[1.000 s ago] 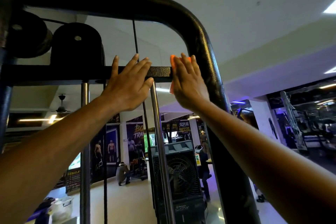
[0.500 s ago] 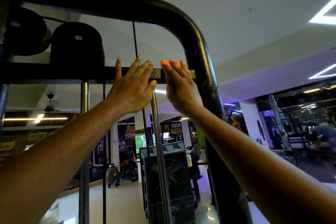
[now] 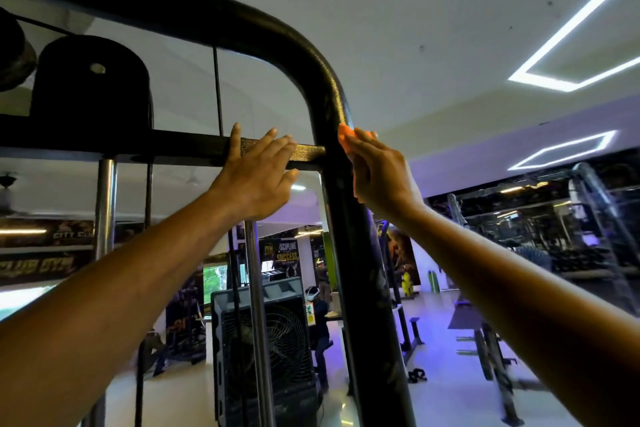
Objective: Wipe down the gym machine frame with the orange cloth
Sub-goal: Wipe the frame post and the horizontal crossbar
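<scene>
The black gym machine frame (image 3: 322, 87) curves overhead and runs down as an upright post in the middle of the view. A flat crossbar (image 3: 173, 149) joins the post from the left. My left hand (image 3: 256, 177) rests flat on the crossbar with straight fingers. My right hand (image 3: 377, 170) presses the orange cloth (image 3: 344, 137) against the right side of the post, fingers straight. Only a small orange edge of the cloth shows above my fingertips; the rest is hidden under my palm.
Black pulley housings (image 3: 90, 87) sit on the crossbar at upper left, with a cable (image 3: 217, 90) and chrome guide rods (image 3: 105, 211) below. A large cooler fan (image 3: 266, 350) stands behind the frame. Other machines (image 3: 540, 246) fill the right background.
My right hand with the cloth has slid right, from the crossbar end onto the right side of the upright post. My left hand stays on the crossbar. The view has shifted right.
</scene>
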